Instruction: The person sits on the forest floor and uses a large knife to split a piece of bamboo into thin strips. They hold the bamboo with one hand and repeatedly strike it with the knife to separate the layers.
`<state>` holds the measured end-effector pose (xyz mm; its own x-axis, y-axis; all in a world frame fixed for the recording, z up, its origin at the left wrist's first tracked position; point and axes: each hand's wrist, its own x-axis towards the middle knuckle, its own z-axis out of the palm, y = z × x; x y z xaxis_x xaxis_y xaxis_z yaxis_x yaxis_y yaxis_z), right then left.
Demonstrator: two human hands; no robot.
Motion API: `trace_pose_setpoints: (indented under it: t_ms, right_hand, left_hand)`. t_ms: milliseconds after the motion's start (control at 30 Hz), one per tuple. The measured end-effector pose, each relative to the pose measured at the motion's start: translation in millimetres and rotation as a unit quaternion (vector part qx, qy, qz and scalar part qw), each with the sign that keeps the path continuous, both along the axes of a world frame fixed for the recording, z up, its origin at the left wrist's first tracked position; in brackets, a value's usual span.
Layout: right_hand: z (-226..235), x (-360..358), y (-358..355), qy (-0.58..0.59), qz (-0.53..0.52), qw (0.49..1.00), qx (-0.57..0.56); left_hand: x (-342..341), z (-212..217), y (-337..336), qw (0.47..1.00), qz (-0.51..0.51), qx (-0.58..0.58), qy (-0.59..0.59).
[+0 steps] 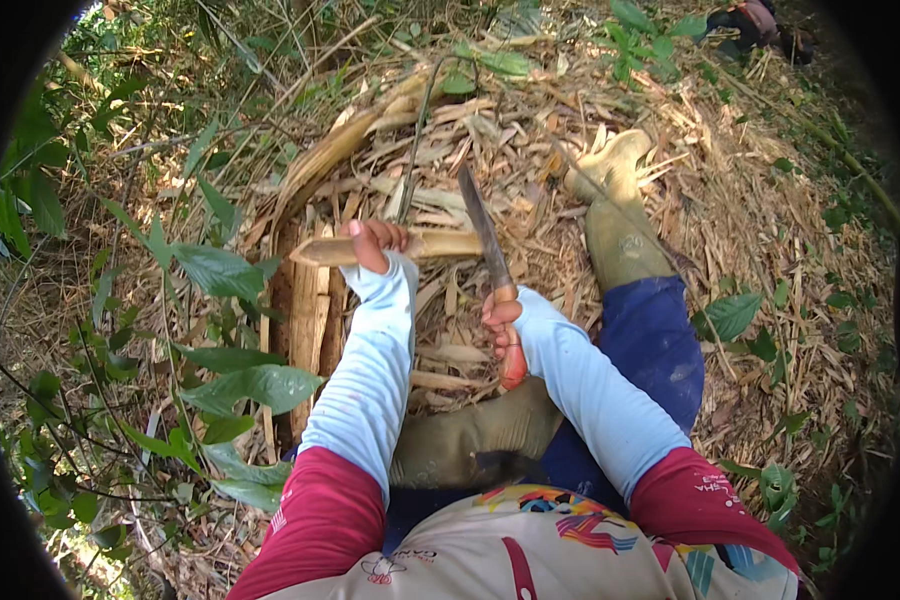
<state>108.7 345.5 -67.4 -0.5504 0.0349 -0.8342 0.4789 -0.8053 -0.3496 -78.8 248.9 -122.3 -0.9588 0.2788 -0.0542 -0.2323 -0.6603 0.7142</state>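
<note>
My left hand (375, 240) is closed round a pale length of split wood (445, 243) that lies crosswise, its pointed end sticking out to the left. In my right hand (501, 318) is the handle of a machete (484, 226), whose reddish butt shows below my fist. The dark blade slants up and to the left, crossing the right part of the wood stick. Whether the edge touches the wood or passes just over it, I cannot tell.
Wood chips and shavings (530, 130) cover the ground. Split logs (315, 310) lie beside my left forearm. My legs are spread, in olive boots (620, 235) and blue trousers. Leafy plants (225, 275) crowd the left side. A dark bundle (755, 22) lies at the far right.
</note>
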Motion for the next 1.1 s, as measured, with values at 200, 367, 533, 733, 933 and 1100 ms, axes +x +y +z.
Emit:
trace_pose_setpoints:
  t_ms: [200, 367, 533, 733, 933, 1100]
  right_hand:
    - [138.1, -53.7, 71.9, 0.193, 0.183, 0.89, 0.37]
    - [18.9, -22.5, 47.7, 0.043, 0.161, 0.832, 0.529]
    - [-135.1, 26.2, -6.4, -0.178, 0.351, 0.897, 0.202]
    - [-34.3, 26.0, -0.4, 0.035, -0.004, 0.997, -0.065]
    - [-11.1, 2.7, 22.5, -0.02, 0.018, 0.982, 0.189]
    - [-33.3, 16.3, 0.4, -0.02, 0.057, 0.903, 0.426]
  left_hand:
    - [4.2, 11.1, -3.4, 0.999, 0.004, -0.042, -0.01]
    - [4.7, 19.7, 6.7, 0.999, -0.015, -0.036, 0.002]
    - [7.6, -3.0, 3.9, 0.997, -0.024, 0.075, 0.009]
    - [-5.1, 3.7, -6.7, 0.998, 0.017, -0.007, -0.064]
    - [-7.5, -2.8, -30.3, 0.992, 0.027, -0.034, -0.118]
    - [3.9, 53.4, -17.4, 0.982, 0.111, -0.017, -0.15]
